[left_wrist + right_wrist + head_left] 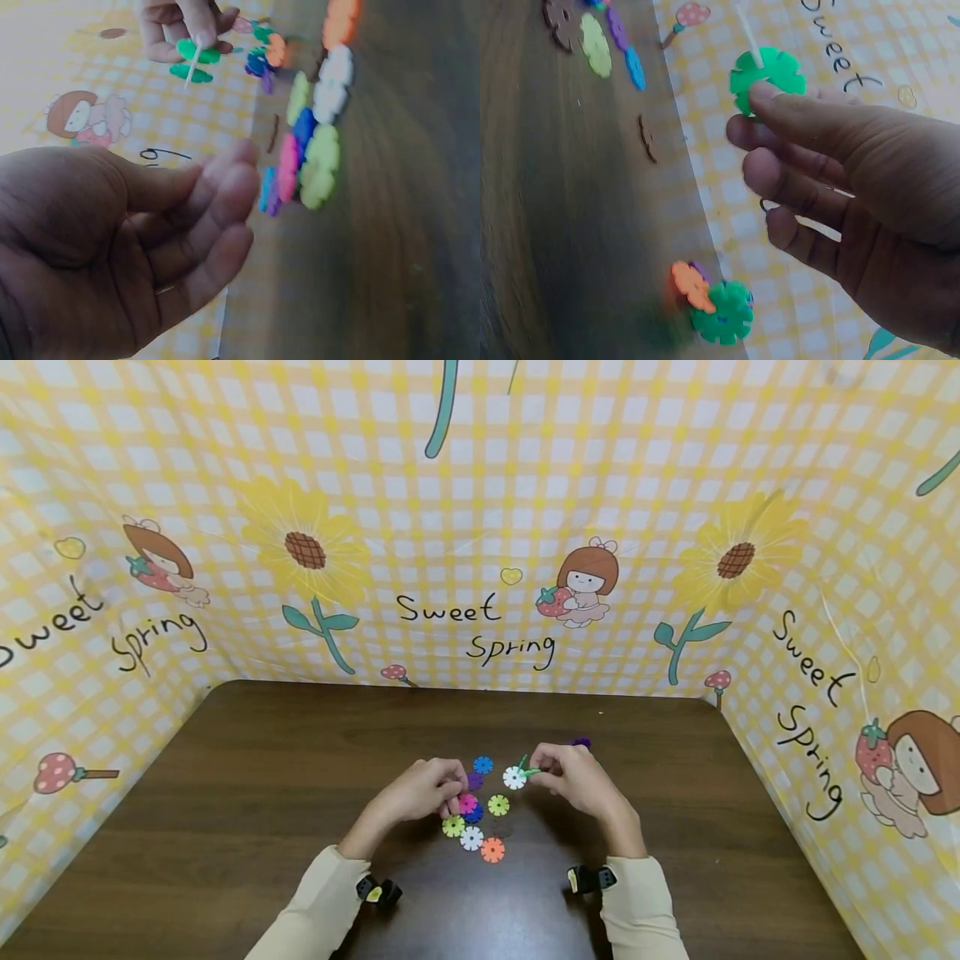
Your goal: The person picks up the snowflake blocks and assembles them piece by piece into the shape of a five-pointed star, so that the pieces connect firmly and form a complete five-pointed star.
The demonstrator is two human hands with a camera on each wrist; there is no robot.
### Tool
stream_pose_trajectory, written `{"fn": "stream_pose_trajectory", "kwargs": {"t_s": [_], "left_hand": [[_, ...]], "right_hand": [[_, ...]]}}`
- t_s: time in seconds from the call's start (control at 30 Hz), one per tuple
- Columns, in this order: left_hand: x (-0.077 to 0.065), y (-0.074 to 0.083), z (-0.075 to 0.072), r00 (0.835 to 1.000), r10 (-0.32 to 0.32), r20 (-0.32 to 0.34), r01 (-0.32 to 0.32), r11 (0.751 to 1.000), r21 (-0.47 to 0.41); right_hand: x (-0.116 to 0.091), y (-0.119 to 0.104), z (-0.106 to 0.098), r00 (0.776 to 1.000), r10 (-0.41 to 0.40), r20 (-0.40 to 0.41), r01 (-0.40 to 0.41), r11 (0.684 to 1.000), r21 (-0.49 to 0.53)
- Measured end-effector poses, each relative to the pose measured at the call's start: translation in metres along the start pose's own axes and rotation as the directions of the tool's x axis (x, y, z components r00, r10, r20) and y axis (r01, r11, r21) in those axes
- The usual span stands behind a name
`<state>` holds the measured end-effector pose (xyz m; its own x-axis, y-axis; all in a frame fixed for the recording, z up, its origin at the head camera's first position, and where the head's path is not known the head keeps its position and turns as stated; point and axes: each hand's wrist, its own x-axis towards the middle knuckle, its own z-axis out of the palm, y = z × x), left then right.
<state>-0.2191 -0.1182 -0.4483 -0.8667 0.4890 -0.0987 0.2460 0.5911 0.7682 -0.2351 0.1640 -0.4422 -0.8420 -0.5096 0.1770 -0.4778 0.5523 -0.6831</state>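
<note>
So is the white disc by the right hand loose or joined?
Joined, it seems: in the left wrist view, the white disc crosses two green discs, and the right hand pinches one.

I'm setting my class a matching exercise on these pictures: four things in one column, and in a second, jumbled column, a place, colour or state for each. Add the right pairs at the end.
Column one
1. right hand
2. pink disc
3. tabletop
4. hanging cloth

Column two
A. next to the left hand
B. yellow-and-white checks with printed pictures
C. plain dark brown
D. pinching a green disc

Right pairs: 1-D, 2-A, 3-C, 4-B
</note>
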Motion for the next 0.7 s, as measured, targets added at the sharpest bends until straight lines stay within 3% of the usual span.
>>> {"fn": "stream_pose_trajectory", "kwargs": {"t_s": [0.13,0.3,0.43,0.7], "left_hand": [[0.001,-0.002,0.004,0.997,-0.063,-0.036,0.067,0.987,0.147],[0.0,-0.003,0.011,0.998,-0.047,-0.048,0.059,0.952,0.299],[0.0,-0.004,0.014,0.998,-0.042,-0.043,0.054,0.936,0.348],[-0.001,-0.005,0.015,0.998,-0.045,-0.032,0.054,0.926,0.372]], "right_hand": [[-0.004,0.009,-0.005,0.998,0.058,0.021,-0.058,0.998,-0.004],[-0.01,0.02,-0.012,0.99,0.134,0.049,-0.134,0.991,-0.007],[-0.017,0.03,-0.02,0.984,0.168,0.064,-0.169,0.986,-0.001],[-0.029,0.044,-0.033,0.978,0.203,0.05,-0.203,0.979,-0.003]]}}
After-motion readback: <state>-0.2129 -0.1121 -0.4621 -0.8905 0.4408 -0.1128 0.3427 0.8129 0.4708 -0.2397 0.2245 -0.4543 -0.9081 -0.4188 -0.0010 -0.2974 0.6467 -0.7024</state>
